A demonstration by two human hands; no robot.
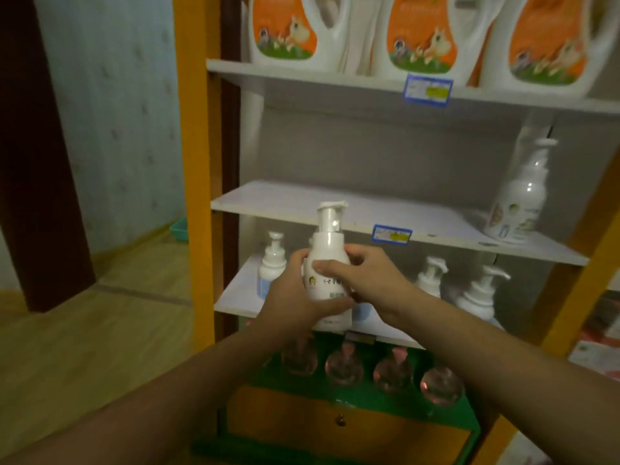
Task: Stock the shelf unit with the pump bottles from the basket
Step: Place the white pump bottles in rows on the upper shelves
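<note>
Both hands, left hand [295, 290] and right hand [369, 280], fingers clamped on one upright pump bottle [327, 263]. Placement pending: the bare middle shelf [302, 199] at twelve o'clock seems suitable.

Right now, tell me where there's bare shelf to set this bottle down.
The middle shelf is bare from its left edge to the lone bottle at its right end. The lower shelf is crowded with pump bottles. Both the left hand and right hand hold the held bottle.
</note>
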